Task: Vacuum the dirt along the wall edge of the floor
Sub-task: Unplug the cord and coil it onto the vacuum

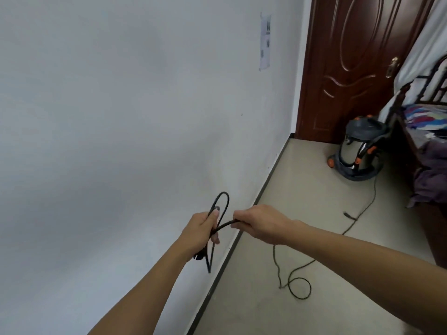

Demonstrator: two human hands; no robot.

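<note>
A steel canister vacuum (pixel 357 151) with a grey lid and orange wheels stands on the floor near the door at the far right. Its black power cord (pixel 300 279) trails over the beige floor toward me in loose curls. My left hand (pixel 202 229) grips a small looped bundle of the cord, with a loop sticking up above the fist and the plug hanging below it. My right hand (pixel 260 223) grips the cord just to the right of the left hand. A dark skirting strip (pixel 244 235) runs along the foot of the white wall.
A dark red wooden door (pixel 350 68) closes the far end. A bed (pixel 428 151) with purple and patterned bedding fills the right side. A paper sheet (pixel 265 42) hangs on the white wall. Beige floor runs between the wall and the bed.
</note>
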